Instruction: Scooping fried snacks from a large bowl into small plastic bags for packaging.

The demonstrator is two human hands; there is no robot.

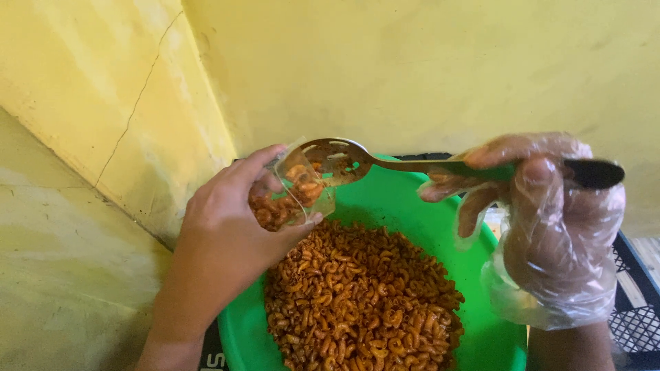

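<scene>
Head view looks down on a green bowl (412, 206) heaped with orange-brown elbow macaroni (361, 299). Above the bowl's far-left rim, the left hand (227, 233) is bare and curled tightly around a small clear plastic cup (292, 192), thumb on the near side and fingers wrapped over the far side. The cup is tipped on its side with its mouth turned toward the bowl's far rim, and it already holds some of the same macaroni. Over the bowl's right rim, the right hand (550, 220) wears a loose clear plastic glove and is closed on the dark handle of a slotted metal spoon (337, 161); the thumb presses along the top of the handle, while two fingers hang partly uncurled beneath it. The spoon reaches leftward across the bowl's far edge, its head touching the mouth of the cup, a few pieces of pasta on it. Behind the bowl rises a yellow wall (412, 69). Under and to the right of the bowl, a black plastic crate (636, 309) shows.
</scene>
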